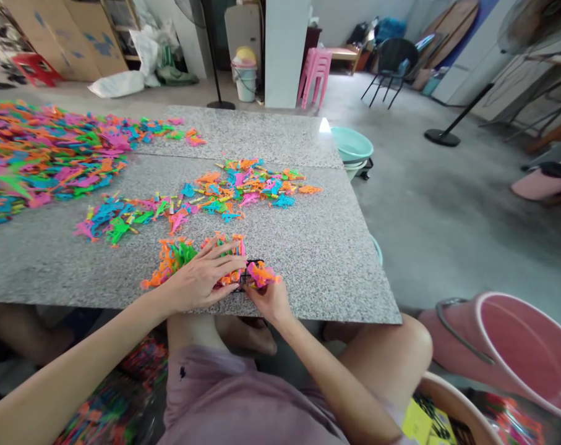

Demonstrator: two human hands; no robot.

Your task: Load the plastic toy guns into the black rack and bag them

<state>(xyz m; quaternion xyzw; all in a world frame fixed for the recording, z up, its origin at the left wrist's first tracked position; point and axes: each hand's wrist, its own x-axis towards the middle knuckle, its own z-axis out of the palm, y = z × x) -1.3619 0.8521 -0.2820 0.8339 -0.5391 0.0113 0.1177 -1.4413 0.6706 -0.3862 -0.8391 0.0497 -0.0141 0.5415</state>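
My right hand [271, 301] pinches a small orange-and-pink plastic toy [263, 274] between thumb and fingers; whether it is one piece or two together, I can't tell. My left hand [210, 272] lies just left of it, fingers stretched out and thumb apart, resting over a packed row of toys [223, 280] without closing round any.

A black grid rack [255, 262] shows between my hands, its right part partly bare. I judge that the left part is filled and the right end is not, though my fingers hide much of it. The pinched toy sits right over that bare end, in my fingertips.

Left of the row, a cluster of orange and green toys [172, 258] sits at the near edge of the speckled tabletop [326, 266]. Farther off, a loose multicoloured scatter [243, 188] spreads across the middle, and a much bigger heap [52, 154] covers the far left, so most of the pieces look unracked to me. A pink bucket [466, 334] stands near, on the right.
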